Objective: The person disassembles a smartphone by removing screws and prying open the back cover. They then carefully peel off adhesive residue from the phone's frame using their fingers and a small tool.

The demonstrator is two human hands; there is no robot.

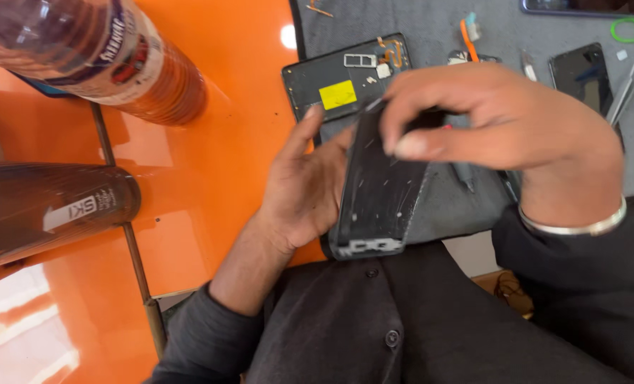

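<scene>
Head view: left hand (pixel 304 186) cupped the black phone body (pixel 379 186) from its left side, palm against the edge, fingers wrapped behind. Right hand (pixel 498 128) came over the top, thumb and forefinger pinched closed at the phone body's upper edge; whether they gripped a small part or just the rim, cannot tell. Phone body stood tilted on its side, held in the air above the person's dark shirt (pixel 402 320), scratched face toward the camera, bottom end showing pale metal.

Behind the phone body on the grey mat (pixel 438 206) lay an opened back cover (pixel 345 75) with a yellow sticker. Right of it, a second dark phone (pixel 581 75) and a green ring (pixel 627 30). Far left of the phone body, two bottles (pixel 96 50) over the orange tabletop (pixel 224 142).

Step judged: disassembly, working the top edge. Next move would call for a steady left-hand hold and fine pinch control.
</scene>
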